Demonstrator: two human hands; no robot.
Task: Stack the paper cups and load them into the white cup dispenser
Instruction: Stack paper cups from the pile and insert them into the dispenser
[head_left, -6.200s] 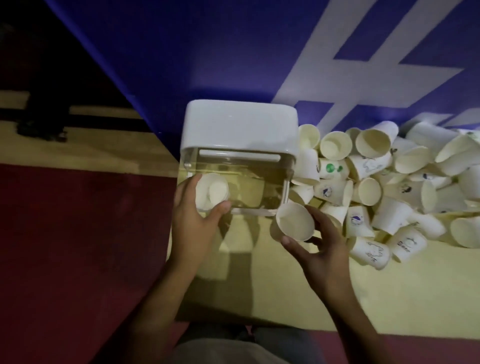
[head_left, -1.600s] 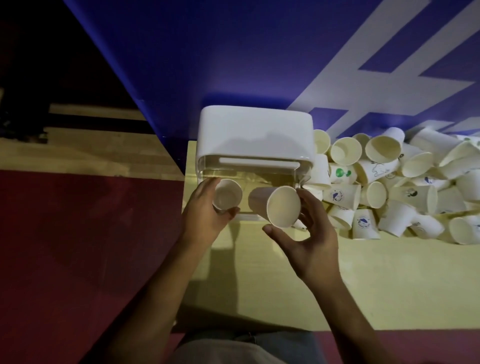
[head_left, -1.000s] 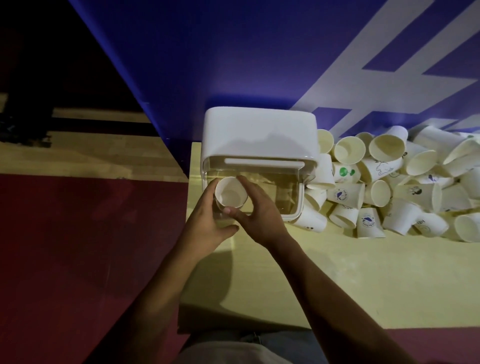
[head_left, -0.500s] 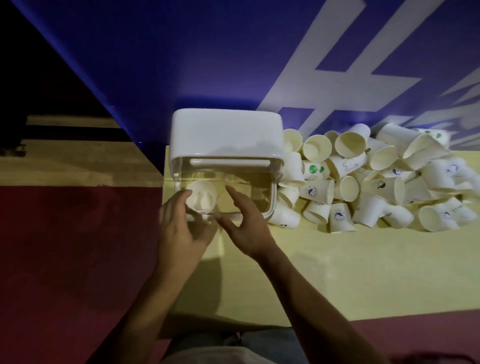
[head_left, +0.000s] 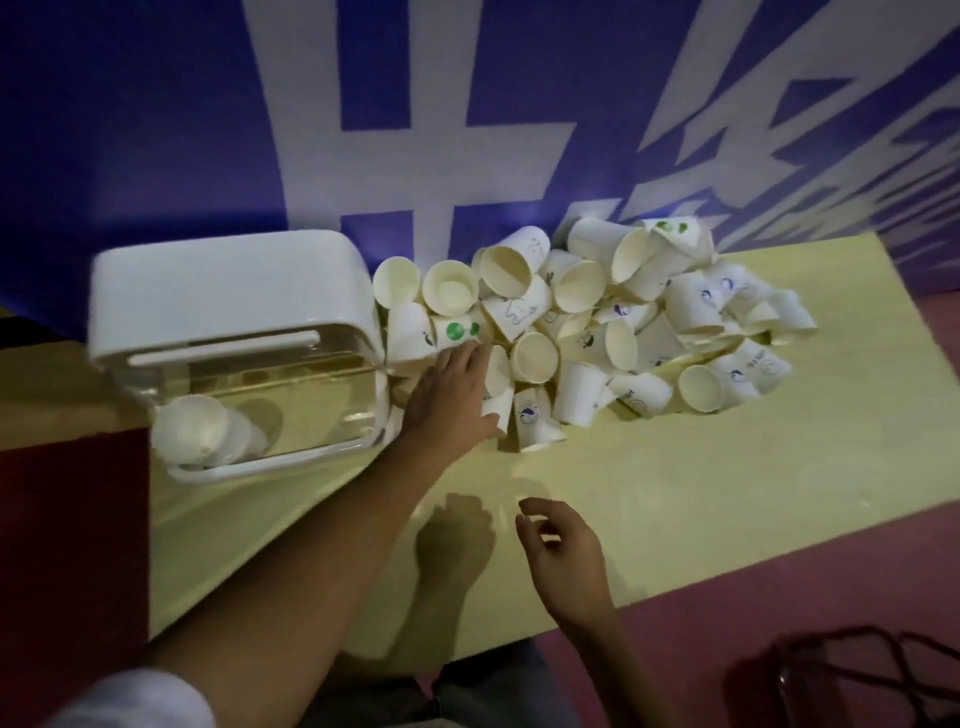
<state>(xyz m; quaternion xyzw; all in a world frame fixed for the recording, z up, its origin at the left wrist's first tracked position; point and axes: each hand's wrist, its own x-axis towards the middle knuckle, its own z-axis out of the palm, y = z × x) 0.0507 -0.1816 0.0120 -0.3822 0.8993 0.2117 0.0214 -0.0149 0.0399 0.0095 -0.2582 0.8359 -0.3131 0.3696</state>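
Observation:
The white cup dispenser (head_left: 228, 291) stands at the table's left end, and its clear front holds a short stack of paper cups (head_left: 205, 428) lying on its side. A heap of loose paper cups (head_left: 597, 322) spreads to its right, several printed with blue or green marks. My left hand (head_left: 449, 397) reaches across to the heap's left edge with fingers stretched over the cups. One small cup (head_left: 497, 382) lies between its thumb and forefinger. My right hand (head_left: 563, 551) hovers over the bare table nearer me, fingers loosely curled and holding nothing.
The pale yellow table (head_left: 701, 493) ends at a dark red floor on the left and near side. A blue banner with white lettering (head_left: 447, 130) rises right behind the dispenser and heap. A dark wire-frame object (head_left: 857, 675) sits at the bottom right.
Both hands left the dispenser's opening, with the cup stack staying inside. My left hand swung right to the loose cups; my right hand drew back toward me. The view shifted right.

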